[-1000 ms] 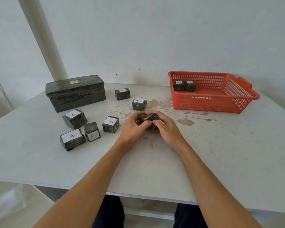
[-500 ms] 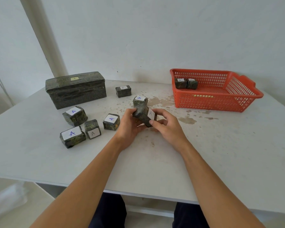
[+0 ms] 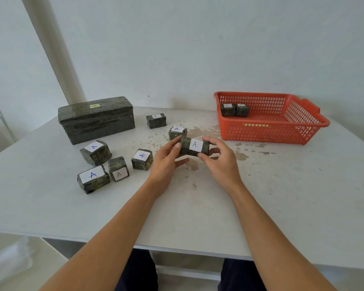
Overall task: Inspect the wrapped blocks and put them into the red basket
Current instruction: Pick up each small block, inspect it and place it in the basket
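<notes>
Turned level since half a second ago, when it stood tilted on end, the wrapped block now shows its white label squarely to the camera. It bears a handwritten "A".

Fingers of the left hand pinch its left end, and the right hand grips the right end between curled fingers and thumb. Holding it by the ends probably keeps the long faces bare for inspection.

It hangs just above the bench, in front of the nearest of six loose blocks, which are all marked "A" in blue or grey. Behind them lies a long wrapped box whose small yellowish label looks like a faint "A".

Far right, well apart from the hands, the red basket holds two blocks side by side in its back-left corner. Its yellow sticker is unreadable.
</notes>
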